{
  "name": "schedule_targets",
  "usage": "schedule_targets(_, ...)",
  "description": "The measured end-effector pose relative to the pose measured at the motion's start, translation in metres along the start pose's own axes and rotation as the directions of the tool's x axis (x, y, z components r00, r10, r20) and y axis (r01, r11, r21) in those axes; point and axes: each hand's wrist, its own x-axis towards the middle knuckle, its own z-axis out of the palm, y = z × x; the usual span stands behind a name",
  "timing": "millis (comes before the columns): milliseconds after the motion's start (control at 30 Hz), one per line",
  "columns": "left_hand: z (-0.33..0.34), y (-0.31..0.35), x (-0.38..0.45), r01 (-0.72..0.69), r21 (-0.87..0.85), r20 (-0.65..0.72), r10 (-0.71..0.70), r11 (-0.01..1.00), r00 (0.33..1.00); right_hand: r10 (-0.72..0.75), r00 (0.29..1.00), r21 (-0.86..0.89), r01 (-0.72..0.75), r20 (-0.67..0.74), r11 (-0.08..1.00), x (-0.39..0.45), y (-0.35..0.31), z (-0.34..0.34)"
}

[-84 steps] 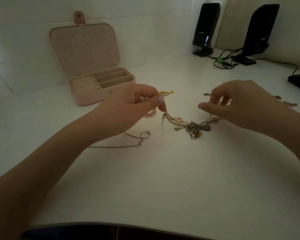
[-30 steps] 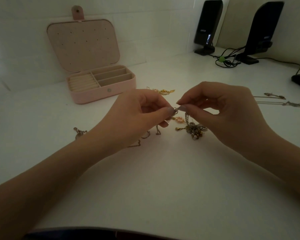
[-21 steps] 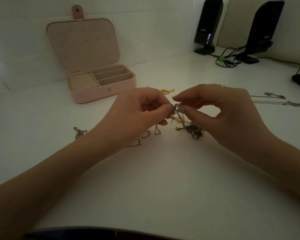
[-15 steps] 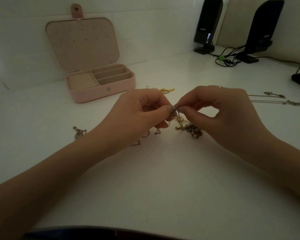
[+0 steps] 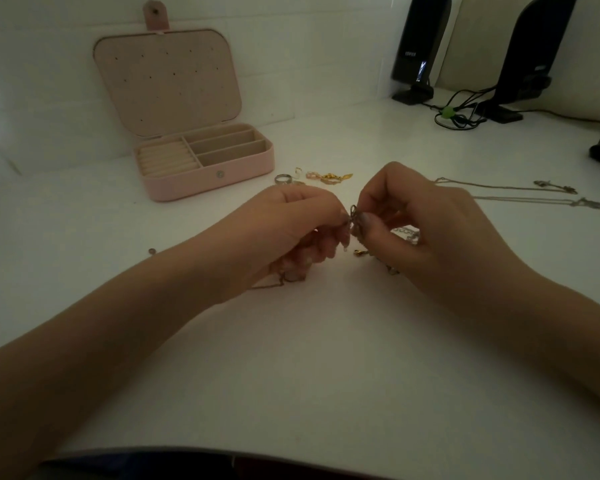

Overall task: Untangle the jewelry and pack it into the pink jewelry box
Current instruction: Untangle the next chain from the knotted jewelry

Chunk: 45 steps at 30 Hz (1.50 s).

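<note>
Both hands together mid-surface: left hand [image 5: 291, 226] and right hand [image 5: 426, 230] each pinch the tangled chain knot [image 5: 354, 220] between fingertips, knot lifted off the white surface [image 5: 309, 358]. Rest of tangle mostly hidden under right hand. Behind: 1 ring [image 5: 283, 179], 1 gold piece [image 5: 329, 177]. 2 chains [image 5: 520, 195] laid out right. 1 pink jewelry box [image 5: 201, 161] open, far left. 2 black speakers [image 5: 420, 46] at back.

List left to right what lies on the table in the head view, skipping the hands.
Small round stud → open pink jewelry box → silver ring → gold leaf-shaped piece → two thin chains laid out straight.
</note>
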Motion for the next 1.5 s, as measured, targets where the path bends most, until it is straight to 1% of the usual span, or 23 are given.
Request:
schedule_targets(100,-0.002,0.001,-0.001,-0.034,0.041,0.005,0.033,0.999,0.999,0.045,0.999,0.064,-0.045,0.005,0.997,0.001,0.0,-0.001)
schedule_targets(200,-0.003,0.001,-0.002,-0.049,0.068,-0.028,0.051,0.996,0.998,0.18,0.98,0.277,-0.197,0.088,0.94,0.002,-0.002,-0.003)
schedule_targets(267,-0.003,0.002,-0.003,-0.079,0.071,-0.037,0.082,0.994,0.996,0.225,0.965,0.351,-0.259,0.136,0.9,0.002,-0.003,-0.005)
schedule_targets(400,-0.004,0.002,-0.004,-0.165,0.087,-0.064,0.171,0.982,0.983,0.222,0.964,0.34,-0.26,0.146,0.904,0.005,-0.004,-0.006)
schedule_targets(567,-0.005,0.001,-0.003,-0.182,0.064,-0.092,0.188,0.981,0.978,0.256,0.958,0.328,-0.284,0.127,0.901,0.005,-0.003,-0.005)
schedule_targets(667,-0.006,0.0,-0.002,-0.199,0.046,-0.095,0.202,0.979,0.975,0.235,0.965,0.344,-0.261,0.116,0.902,0.005,-0.002,-0.007)
schedule_targets(767,-0.006,-0.001,-0.002,-0.19,0.023,-0.114,0.191,0.982,0.975,0.144,0.987,0.345,-0.162,0.078,0.924,0.003,-0.002,-0.009)
schedule_targets(833,-0.006,-0.001,-0.001,-0.189,0.014,-0.122,0.189,0.982,0.974,0.051,0.997,0.256,-0.062,0.052,0.965,0.002,-0.003,-0.011)
schedule_targets(900,-0.005,-0.001,-0.002,-0.217,0.029,-0.116,0.218,0.976,0.969,-0.009,1.0,0.156,0.005,0.027,0.988,0.002,-0.003,-0.011)
schedule_targets(967,-0.005,-0.002,-0.002,-0.263,0.089,-0.116,0.272,0.961,0.955,-0.024,1.0,0.131,0.026,-0.015,0.991,0.002,-0.002,-0.009)
schedule_targets(1033,-0.005,-0.004,-0.002,-0.306,0.16,-0.118,0.326,0.938,0.938,-0.009,0.999,0.146,0.016,-0.053,0.989,0.001,-0.001,-0.007)
schedule_targets(1100,-0.004,-0.006,-0.002,-0.355,0.213,-0.122,0.385,0.91,0.915,0.01,0.998,0.16,0.001,-0.063,0.987,0.001,-0.001,-0.006)
schedule_targets(1167,-0.004,-0.008,-0.002,-0.396,0.294,-0.128,0.447,0.87,0.886,0.02,0.997,0.131,-0.01,-0.073,0.991,0.001,-0.001,-0.006)
schedule_targets(1267,-0.003,-0.01,0.0,-0.42,0.4,-0.139,0.507,0.814,0.85,0.042,0.996,0.088,-0.035,-0.077,0.995,0.003,-0.001,-0.006)
schedule_targets(1367,-0.002,-0.009,-0.001,-0.433,0.477,-0.126,0.547,0.765,0.827,0.152,0.988,0.184,-0.144,-0.032,0.972,0.004,-0.002,-0.005)
schedule_targets(1433,-0.003,-0.009,-0.001,-0.44,0.578,-0.098,0.594,0.687,0.798,0.226,0.974,0.232,-0.225,0.021,0.947,0.005,-0.002,-0.005)
schedule_targets(1500,-0.005,-0.01,0.0,-0.433,0.664,-0.07,0.627,0.61,0.776,0.31,0.948,0.304,-0.317,0.074,0.898,0.007,0.0,-0.007)
